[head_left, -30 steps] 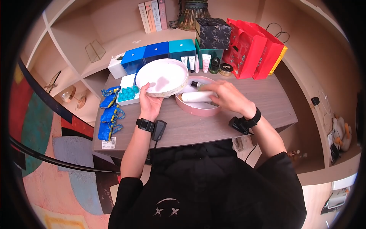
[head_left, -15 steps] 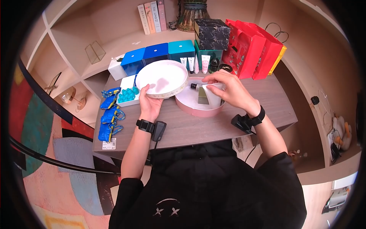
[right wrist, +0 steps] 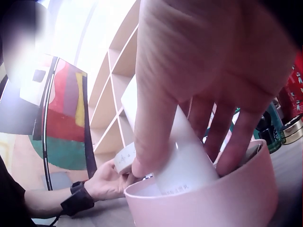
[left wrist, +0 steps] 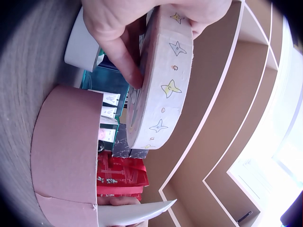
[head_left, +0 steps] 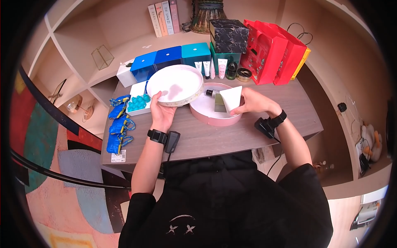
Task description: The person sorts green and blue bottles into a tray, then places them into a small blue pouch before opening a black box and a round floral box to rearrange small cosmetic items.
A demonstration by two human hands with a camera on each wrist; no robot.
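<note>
My left hand grips a round box lid by its near edge, its white inside facing up. Little stars decorate the lid's rim, clear in the left wrist view. Just right of the lid stands the round pink box, open at the top. Over its right side, my right hand holds a white tube between thumb and fingers. The tube tilts, its wide flat end up and its lower end inside the box. A black-capped bottle and an olive-green block lie in the box too.
Left of the lid are a white tray with turquoise balls and folded blue bags. Along the back stand blue boxes, small tubes, a black marbled box and red paper bags.
The white tube, lying nearly flat over the pink box a second ago, has been tipped up with its flat end on top. My right hand has shifted right; the left hand and lid stay put.
</note>
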